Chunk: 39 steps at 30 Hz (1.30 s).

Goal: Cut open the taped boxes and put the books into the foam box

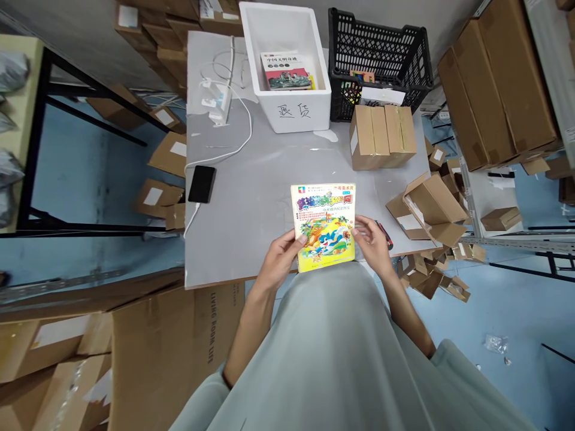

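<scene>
A children's book with a yellow and white cover, cartoon animals and Chinese lettering is held up over the table's front edge. My left hand grips its left side, the thumb lying on the cover. On the opposite side, my right hand holds the right edge between thumb and fingers. The fingers behind the book are hidden. Just beyond my right hand, a dark and red object lies partly covered on the table; its kind is unclear.
On the grey table stand a white foam box with books, a black crate, and two small cartons. A phone and power strip with cables lie left. An opened carton sits at the right edge.
</scene>
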Tool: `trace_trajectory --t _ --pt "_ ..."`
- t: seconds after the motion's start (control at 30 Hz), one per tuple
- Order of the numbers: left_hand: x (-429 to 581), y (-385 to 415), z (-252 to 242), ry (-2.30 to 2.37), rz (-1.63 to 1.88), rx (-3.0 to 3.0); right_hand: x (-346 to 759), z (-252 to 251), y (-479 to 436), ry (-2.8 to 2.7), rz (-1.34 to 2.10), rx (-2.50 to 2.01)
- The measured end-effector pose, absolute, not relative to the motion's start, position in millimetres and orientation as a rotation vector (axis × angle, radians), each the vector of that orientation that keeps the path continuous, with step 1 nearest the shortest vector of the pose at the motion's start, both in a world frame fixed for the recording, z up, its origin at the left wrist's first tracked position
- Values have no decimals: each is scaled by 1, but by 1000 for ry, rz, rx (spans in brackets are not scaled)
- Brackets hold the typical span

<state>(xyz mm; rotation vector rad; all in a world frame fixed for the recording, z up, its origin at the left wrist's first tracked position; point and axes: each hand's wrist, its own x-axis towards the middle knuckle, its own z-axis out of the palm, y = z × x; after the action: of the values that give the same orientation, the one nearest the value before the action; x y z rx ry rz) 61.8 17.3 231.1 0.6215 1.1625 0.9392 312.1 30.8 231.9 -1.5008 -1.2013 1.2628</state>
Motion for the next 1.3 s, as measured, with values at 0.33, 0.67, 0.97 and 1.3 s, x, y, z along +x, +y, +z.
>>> trace_trajectory --t 0.33,0.67,0.97,1.3 --pt "114 -6 233 1519 1053 1594 257 249 7 -1268 1363 -1485" --pt "90 5 227 1585 1194 1342 293 248 32 -932 1480 -1406" --pt "64 16 227 1037 868 672 316 246 39 -950 1631 -1387" --pt "70 8 229 1153 960 653 310 247 43 -1001 1676 -1310"
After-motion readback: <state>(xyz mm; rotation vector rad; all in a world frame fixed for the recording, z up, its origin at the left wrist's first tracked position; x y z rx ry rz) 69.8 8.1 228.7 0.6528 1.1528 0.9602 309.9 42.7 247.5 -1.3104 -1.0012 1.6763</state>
